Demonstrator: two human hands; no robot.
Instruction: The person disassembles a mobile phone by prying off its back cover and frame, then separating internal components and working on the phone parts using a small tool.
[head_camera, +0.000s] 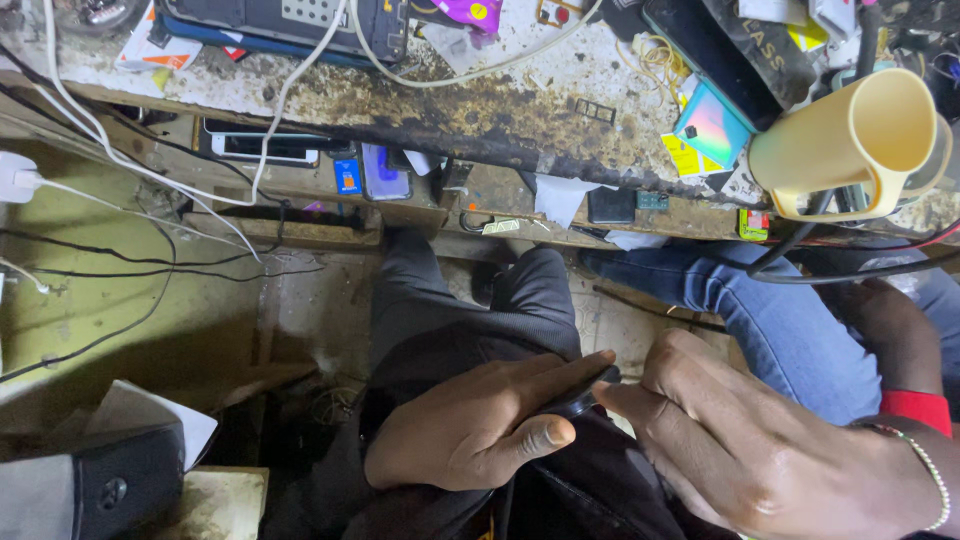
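Fingers (545, 432) of the left hand (470, 425) are curled and pinched on a small dark thing (578, 402); the thumb presses on top of it. Fingers (625, 398) of the right hand (760, 450) are bent and close together w/ tips touching the same dark thing from its 3 o'clock side. It sits between both hands, low in the view, over the lap in dark trousers (470, 310).

Only a bit of the thing shows, so can't tell what it is. It looks black, smooth, w/ a round edge, prob. hard and light. Smooth means slippery, so a pinch on the edges w/ both hands seems best. It's small, so prob. easy to drop.

Right wrist has a thin bead bracelet (925, 465). At 2 o'clock from the hands is another person's leg in blue jeans (760, 310).

Up top is a dirty, stained desk (480, 100), rough and burnt-looking. White cables (290, 90) run across it. A cream plastic mug (850, 150) lies on its side at 2 o'clock, near a shiny phone (712, 125). A flat phone (260, 145) rests on a shelf under the desk.
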